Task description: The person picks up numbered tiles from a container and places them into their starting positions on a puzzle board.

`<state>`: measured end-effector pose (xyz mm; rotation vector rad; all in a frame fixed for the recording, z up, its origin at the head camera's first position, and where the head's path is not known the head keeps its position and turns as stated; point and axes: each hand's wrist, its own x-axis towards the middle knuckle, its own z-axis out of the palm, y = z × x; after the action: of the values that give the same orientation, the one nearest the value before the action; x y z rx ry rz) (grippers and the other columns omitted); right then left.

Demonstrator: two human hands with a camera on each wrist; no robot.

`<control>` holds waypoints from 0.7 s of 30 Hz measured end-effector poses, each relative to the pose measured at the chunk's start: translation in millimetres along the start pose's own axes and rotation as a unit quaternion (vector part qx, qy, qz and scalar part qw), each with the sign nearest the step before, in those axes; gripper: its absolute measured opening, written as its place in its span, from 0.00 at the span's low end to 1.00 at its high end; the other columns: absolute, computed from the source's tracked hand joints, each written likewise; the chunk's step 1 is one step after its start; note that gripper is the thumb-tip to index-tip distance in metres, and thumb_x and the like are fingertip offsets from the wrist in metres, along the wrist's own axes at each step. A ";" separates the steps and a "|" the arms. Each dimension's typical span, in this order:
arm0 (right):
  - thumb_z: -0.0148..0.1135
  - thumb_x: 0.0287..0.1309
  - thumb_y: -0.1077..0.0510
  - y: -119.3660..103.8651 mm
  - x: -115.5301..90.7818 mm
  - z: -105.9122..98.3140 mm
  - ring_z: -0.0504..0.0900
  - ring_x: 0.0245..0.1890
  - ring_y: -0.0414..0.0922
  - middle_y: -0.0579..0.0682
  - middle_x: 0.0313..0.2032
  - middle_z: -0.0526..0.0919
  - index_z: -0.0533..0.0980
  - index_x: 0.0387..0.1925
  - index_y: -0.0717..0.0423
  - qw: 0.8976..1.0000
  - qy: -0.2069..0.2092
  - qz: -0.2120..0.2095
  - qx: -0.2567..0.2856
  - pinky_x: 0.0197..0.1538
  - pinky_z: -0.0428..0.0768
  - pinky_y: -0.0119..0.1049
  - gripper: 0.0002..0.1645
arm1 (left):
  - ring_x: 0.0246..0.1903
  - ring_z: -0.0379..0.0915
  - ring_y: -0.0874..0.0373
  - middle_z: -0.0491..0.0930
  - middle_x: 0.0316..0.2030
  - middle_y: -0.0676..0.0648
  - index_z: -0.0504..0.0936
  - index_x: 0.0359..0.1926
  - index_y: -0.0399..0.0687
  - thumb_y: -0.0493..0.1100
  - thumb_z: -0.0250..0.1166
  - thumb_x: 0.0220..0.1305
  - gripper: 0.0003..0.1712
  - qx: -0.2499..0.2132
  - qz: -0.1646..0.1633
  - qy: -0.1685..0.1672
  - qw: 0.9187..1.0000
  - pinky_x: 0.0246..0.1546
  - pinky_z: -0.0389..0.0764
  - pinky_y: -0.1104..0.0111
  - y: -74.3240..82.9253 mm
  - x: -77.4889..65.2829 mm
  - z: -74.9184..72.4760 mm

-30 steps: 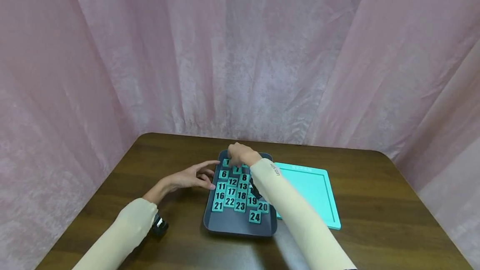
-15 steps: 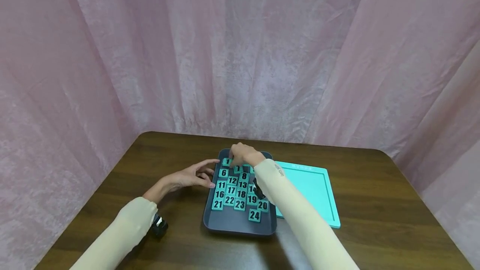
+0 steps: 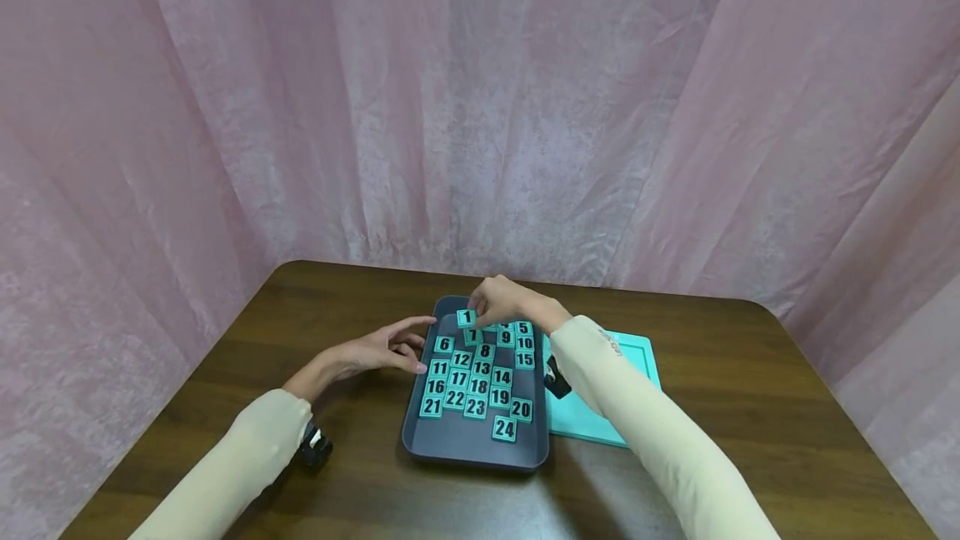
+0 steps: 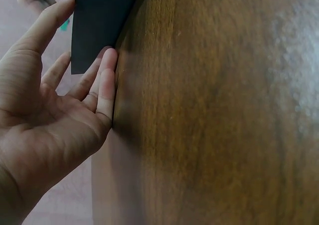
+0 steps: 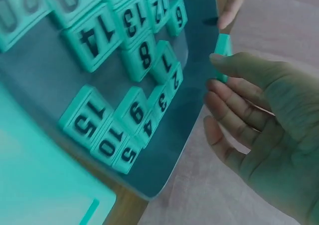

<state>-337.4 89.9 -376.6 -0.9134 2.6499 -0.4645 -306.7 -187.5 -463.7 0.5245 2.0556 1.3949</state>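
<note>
Tile 1 (image 3: pixel 467 317) has left the floor of the tray (image 3: pixel 472 444): the right hand (image 3: pixel 502 298) pinches it above the tray's far end, seemingly free of the other tiles (image 3: pixel 478 386). The left hand (image 3: pixel 378 352), fingers apart, touches the tray's left side.

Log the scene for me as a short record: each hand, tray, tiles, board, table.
Left hand: touching the tray's left side
Right hand: pinching tile 1, raised off the tray's floor
Tray: dark, on the table
Other tiles: in the tray, numbers up; tile 24 nearest the person
Board: turquoise, right of the tray, partly hidden by the right sleeve
Table: brown, wood-grained
</note>
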 end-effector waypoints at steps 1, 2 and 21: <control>0.70 0.63 0.61 0.6 -3.7 -0.9 0.87 0.51 0.51 0.58 0.50 0.88 0.81 0.57 0.63 1.000 0.001 -0.007 -0.001 0.53 0.86 0.38 0.21 | 0.52 0.79 0.53 0.65 0.71 0.33 0.53 0.81 0.59 0.46 0.74 0.64 0.52 0.001 -0.002 0.001 1.000 0.68 0.70 0.46 -0.9 0.4 -0.3; 0.71 0.63 0.61 1.8 -7.6 -1.3 0.87 0.50 0.50 0.58 0.49 0.88 0.82 0.56 0.63 1.000 0.002 -0.013 -0.003 0.53 0.87 0.38 0.21 | 0.52 0.79 0.53 0.65 0.71 0.33 0.53 0.81 0.59 0.46 0.74 0.64 0.52 0.001 -0.003 0.003 1.000 0.68 0.70 0.45 -1.6 0.8 -0.4; 0.71 0.63 0.57 39.9 -100.0 -13.3 0.86 0.53 0.56 0.59 0.54 0.86 0.82 0.55 0.62 0.990 0.108 -0.089 0.032 0.52 0.88 0.47 0.21 | 0.54 0.78 0.51 0.64 0.72 0.36 0.55 0.80 0.66 0.48 0.76 0.62 0.52 -0.004 -0.014 0.018 1.000 0.67 0.71 0.47 -3.0 -0.4 1.9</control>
<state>-288.6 185.7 -362.9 -1.1430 2.7360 -0.7245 -305.1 -187.6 -466.9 0.4696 2.0774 1.4048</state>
